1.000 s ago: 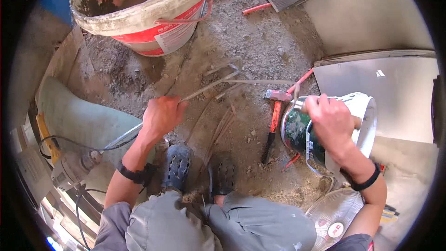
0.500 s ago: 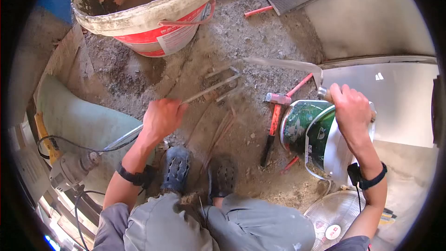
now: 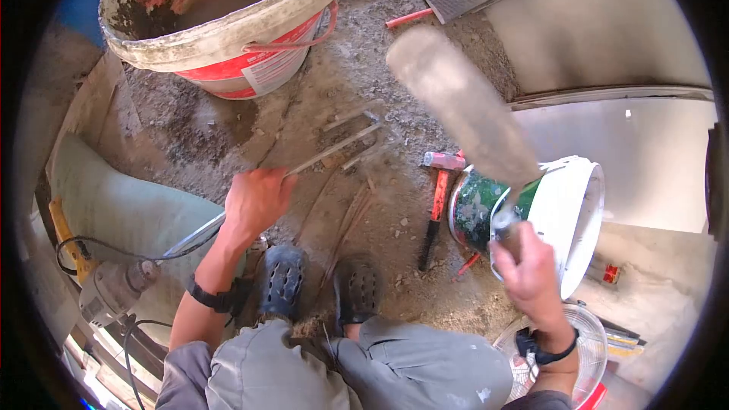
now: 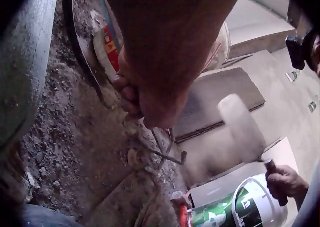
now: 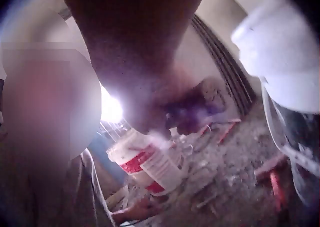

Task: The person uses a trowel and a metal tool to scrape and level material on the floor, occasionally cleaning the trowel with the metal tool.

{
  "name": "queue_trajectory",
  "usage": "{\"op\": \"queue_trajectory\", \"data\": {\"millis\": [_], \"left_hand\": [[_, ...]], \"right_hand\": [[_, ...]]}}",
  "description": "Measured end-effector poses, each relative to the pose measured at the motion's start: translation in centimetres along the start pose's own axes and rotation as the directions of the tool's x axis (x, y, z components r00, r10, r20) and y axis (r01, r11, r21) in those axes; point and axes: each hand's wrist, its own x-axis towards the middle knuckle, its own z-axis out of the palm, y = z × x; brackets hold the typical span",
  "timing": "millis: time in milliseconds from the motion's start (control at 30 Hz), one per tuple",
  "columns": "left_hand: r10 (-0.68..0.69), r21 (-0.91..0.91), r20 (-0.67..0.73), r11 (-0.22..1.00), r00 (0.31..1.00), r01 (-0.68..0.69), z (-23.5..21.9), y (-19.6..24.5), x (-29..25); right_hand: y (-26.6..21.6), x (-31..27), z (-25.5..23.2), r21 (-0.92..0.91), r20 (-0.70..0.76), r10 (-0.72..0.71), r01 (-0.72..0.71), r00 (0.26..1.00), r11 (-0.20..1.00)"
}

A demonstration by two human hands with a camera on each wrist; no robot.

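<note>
"Since I can't zoom in on my phone, what's the right hand (image 3: 528, 273) doing?"

"Fingers curled tight round the handle of a trowel (image 3: 465, 102). Blade's up over the floor (image 3: 389, 239), pointing at the far edge, and it's a bit blurry. From the head cam its neck crosses in front of a green and white bucket (image 3: 558, 209), the one on its side by the right edge of the floor."

"And the left hand (image 3: 258, 201)?"

"Wrapped round a long metal rod (image 3: 334, 148). One end of that has a wire frame, around mid-floor. The other end lines up with the nose of a drill (image 3: 114, 292) at the left edge, next to a pale green board (image 3: 144, 197). Can't tell how the fingertips sit, the wrist cams are too dark."

"What's that orange thing?"

"Hammer (image 3: 438, 205), lying just beside the green and white bucket, head toward the far edge."

"And the big tub?"

"Red and white tub (image 3: 213, 76), upright near the far left corner of the floor, rim all crusty, something greyish-brown inside. Oh, and a fan (image 3: 592, 357) down in the near right corner, partly behind the right arm."
</note>
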Motion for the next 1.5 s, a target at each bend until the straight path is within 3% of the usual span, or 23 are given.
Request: {"op": "queue_trajectory", "data": {"millis": [33, 67, 133, 233, 333, 467, 567, 667, 800, 967, 1067, 1167, 1267, 1367, 1500], "left_hand": [[0.001, -0.004, 0.003, 1.000, 1.000, -0.001, 0.2, -0.3, 0.0], [0.002, -0.005, 0.008, 1.000, 1.000, -0.002, 0.3, -0.4, 0.0], [-0.012, 0.000, 0.008, 1.000, 1.000, 0.012, 0.4, -0.4, -0.1], [-0.005, 0.002, 0.003, 1.000, 1.000, 0.005, 0.4, -0.2, -0.1], [0.021, -0.016, -0.045, 1.000, 0.999, -0.022, 0.5, -0.4, 0.0], [0.012, 0.018, -0.033, 1.000, 0.999, -0.011, 0.5, -0.2, -0.2], [-0.005, 0.019, -0.024, 1.000, 1.000, 0.006, 0.1, 0.2, -0.1], [0.031, -0.017, -0.076, 0.999, 0.997, -0.032, 1.2, -0.7, 0.0], [-0.001, -0.044, -0.060, 0.999, 0.998, -0.001, 0.9, 0.0, 0.0], [-0.012, -0.026, -0.040, 1.000, 0.999, 0.011, 0.9, -0.2, -0.1], [0.007, 0.024, -0.083, 1.000, 0.997, -0.005, 0.9, 0.0, 0.2], [0.020, -0.002, -0.084, 1.000, 0.996, -0.020, 1.2, -0.2, 0.0], [0.042, -0.020, -0.081, 0.999, 0.996, -0.044, 1.0, 0.0, 0.2], [0.027, -0.003, -0.078, 1.000, 0.997, -0.027, 1.6, -0.5, 0.2], [0.022, 0.015, -0.057, 1.000, 0.998, -0.021, 1.2, 0.0, 0.2]], "right_hand": [[1.2, -0.2, 1.8, -0.034, -0.019, -0.100, 0.099, 0.995, 0.995], [2.3, -0.5, 3.2, -0.191, -0.032, -0.156, 0.147, 0.987, 0.971], [3.7, -1.0, 4.9, -0.325, -0.004, -0.131, 0.122, 0.991, 0.938], [5.3, -1.6, 8.2, -0.330, -0.122, -0.105, 0.059, 0.987, 0.942], [5.6, -1.2, 9.6, -0.372, 0.049, -0.022, 0.039, 0.999, 0.928], [6.1, -0.8, 10.6, -0.286, -0.113, -0.055, 0.021, 0.992, 0.958], [6.7, -0.9, 11.5, -0.268, 0.050, 0.023, -0.008, 0.998, 0.963], [6.0, -1.2, 11.3, -0.153, -0.085, 0.004, -0.017, 0.996, 0.988], [6.6, -1.8, 12.3, -0.153, -0.025, 0.001, -0.005, 1.000, 0.988], [6.7, -2.1, 13.9, -0.117, -0.094, -0.036, 0.025, 0.995, 0.993], [6.5, -1.5, 13.7, -0.157, 0.006, 0.022, -0.021, 1.000, 0.987], [6.8, -1.7, 14.3, -0.180, -0.116, -0.014, -0.007, 0.993, 0.984], [6.6, -1.3, 13.9, -0.239, 0.021, 0.013, -0.007, 1.000, 0.971], [6.2, -1.0, 13.6, -0.224, -0.103, 0.009, -0.032, 0.995, 0.974], [6.1, -1.2, 14.0, -0.333, -0.115, -0.137, 0.092, 0.984, 0.938]]}}
